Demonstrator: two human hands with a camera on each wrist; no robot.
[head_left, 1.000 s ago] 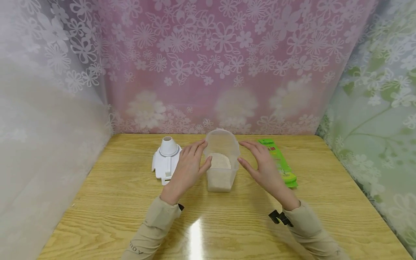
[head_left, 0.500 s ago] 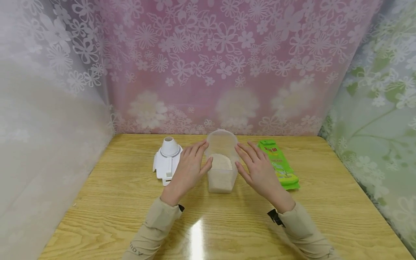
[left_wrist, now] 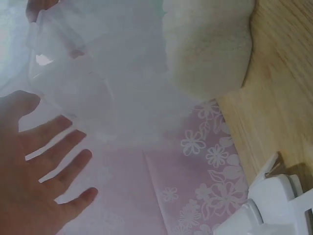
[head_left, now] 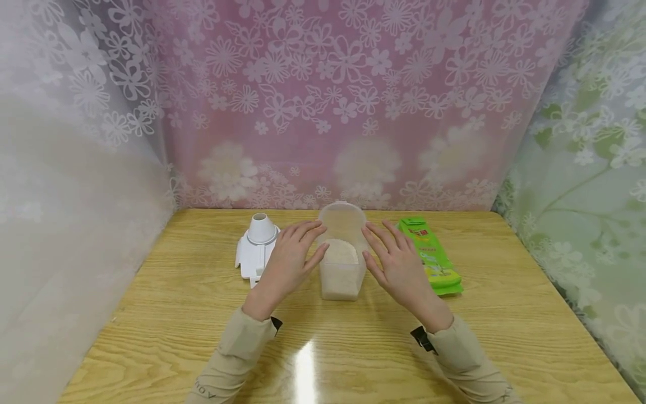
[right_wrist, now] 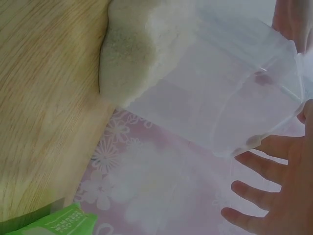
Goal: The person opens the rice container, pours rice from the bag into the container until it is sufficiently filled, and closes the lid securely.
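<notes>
A clear plastic container [head_left: 341, 283], partly filled with pale, rice-like grain [head_left: 341, 252], stands upright on the table between both hands. The grain slopes higher toward the back. My left hand [head_left: 286, 261] is at the container's left side with fingers extended; in the left wrist view its spread fingertips [left_wrist: 80, 155] lie close to the clear wall. At the right side, my right hand [head_left: 404, 272] has straight, spread fingers. Its index fingertip [right_wrist: 253, 142] appears to touch the container near the rim in the right wrist view, while the other fingers stand off the wall.
A white plastic piece with a cone-shaped spout [head_left: 262, 230] lies left of the container, partly behind the left hand. On the right lies a green packet [head_left: 434, 255]. The wooden table [head_left: 353, 348] meets a pink floral curtain [head_left: 282, 163] behind.
My right hand has shifted slightly left, uncovering more of the green packet. My left hand covers a little more of the white piece. The container still stands between them.
</notes>
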